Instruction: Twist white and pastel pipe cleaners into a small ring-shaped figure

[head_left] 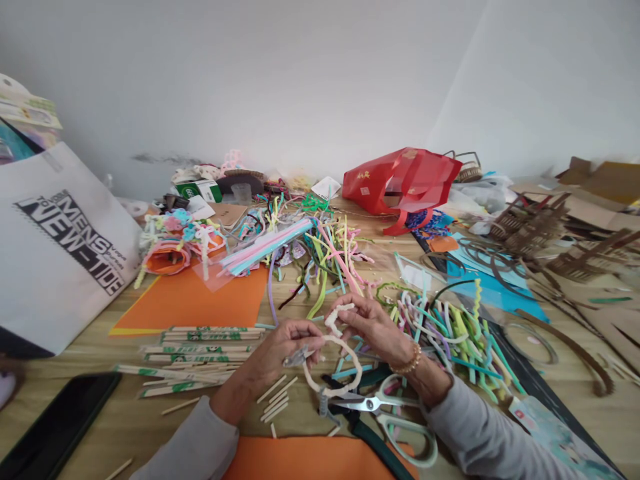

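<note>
Head view shows a cream, fuzzy pipe-cleaner ring [359, 371] held between both hands above the wooden table. Its upper left side is pinched between the closed thumb and fingertips of the left hand [294, 341]; the right hand [373, 325], fingers curled, pinches the twisted cream length above the ring. Below lie metal scissors with pale green handles [371, 404] and, farther left, short, thin wooden sticks [278, 402]. Multicoloured fuzzy pipe cleaners [457, 327] heap up to the right.
</note>
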